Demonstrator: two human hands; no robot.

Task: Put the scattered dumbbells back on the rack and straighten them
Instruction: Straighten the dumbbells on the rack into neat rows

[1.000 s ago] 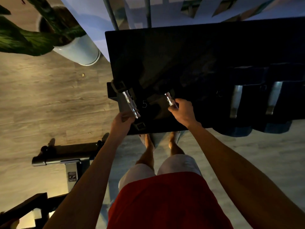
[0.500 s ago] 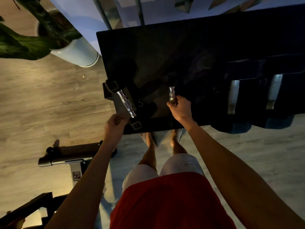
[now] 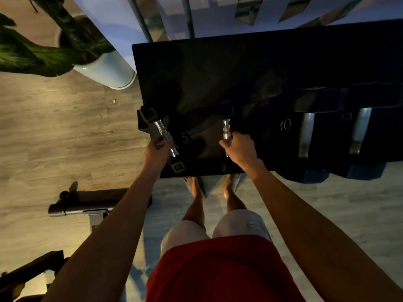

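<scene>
A black dumbbell rack (image 3: 218, 68) stands in front of me, marked "5" and "10". My left hand (image 3: 157, 152) grips the chrome handle of a small black dumbbell (image 3: 162, 132) that lies slanted at the rack's left end. My right hand (image 3: 238, 148) is closed around the chrome handle of a second small dumbbell (image 3: 226, 129), which points straight away from me. Two larger dumbbells, one (image 3: 306, 134) beside the other (image 3: 359, 131), rest on the rack to the right, with their near heads jutting over the front edge.
A white pot (image 3: 106, 73) with a green plant stands on the wooden floor just left of the rack. A black and grey bench frame (image 3: 85, 205) lies on the floor at my lower left. My bare feet (image 3: 196, 186) are right under the rack's front edge.
My right hand has turned its dumbbell from slanted to straight on the rack. My left hand has closed further around the slanted left dumbbell's handle.
</scene>
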